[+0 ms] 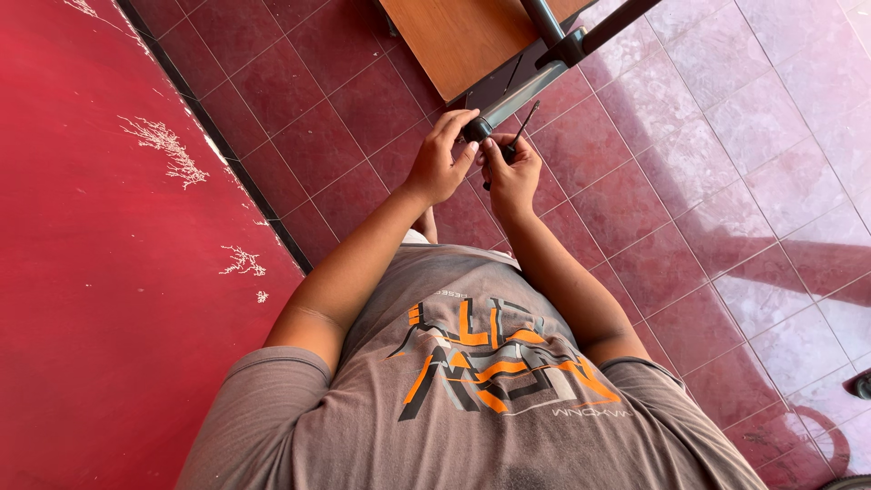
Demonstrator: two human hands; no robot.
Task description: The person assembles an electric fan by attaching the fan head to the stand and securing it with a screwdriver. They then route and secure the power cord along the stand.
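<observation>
At chair leg [519, 88] tip | left hand [442, 156] pinching black end cap [474, 129] | right hand [511, 172] gripping thin tool [522, 132] | cap seemingly mid-fitting, unfinished

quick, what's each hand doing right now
left hand: closed, fingers pinching the end of the dark metal bar
right hand: closed on a thin black tool beside that bar end

Just beyond the hands [476, 163], a dark metal frame [526, 77] and wooden board [463, 32] block the way. To their left and right, open tiled floor [726, 200] leaves passage. A red wall [100, 272] closes the far left.
</observation>
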